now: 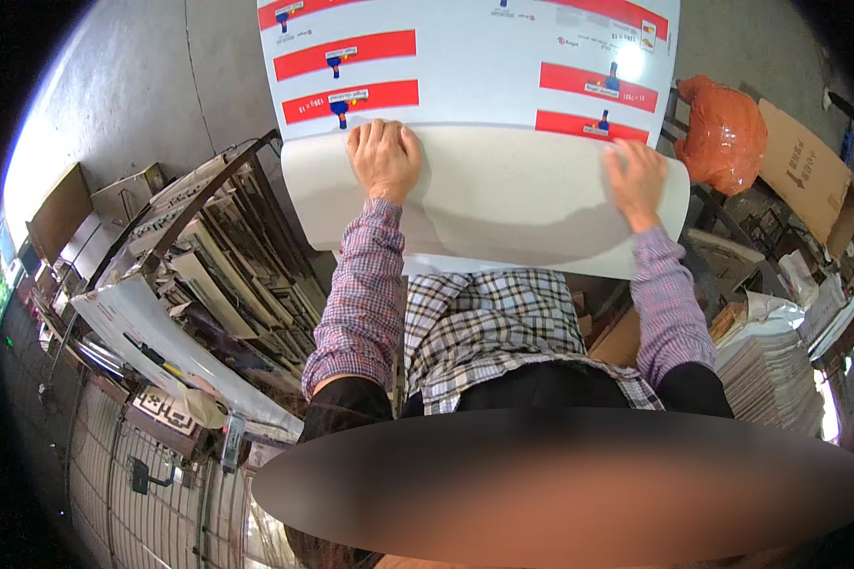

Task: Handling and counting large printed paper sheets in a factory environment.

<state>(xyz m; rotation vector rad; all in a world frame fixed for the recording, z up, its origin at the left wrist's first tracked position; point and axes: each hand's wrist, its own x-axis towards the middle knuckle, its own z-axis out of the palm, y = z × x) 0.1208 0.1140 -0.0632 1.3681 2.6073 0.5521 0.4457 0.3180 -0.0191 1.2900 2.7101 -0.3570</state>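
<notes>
A curved grey cardboard sheet (503,180) is pressed by the bent-fingered left hand (385,163); hold by the half-open right hand (639,185) is unclear. Creasing is risked by uneven pressure.

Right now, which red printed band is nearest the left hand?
The lowest red printed band in the left column of the white sheet, just beyond the left hand; the others lie farther up or across.
</notes>
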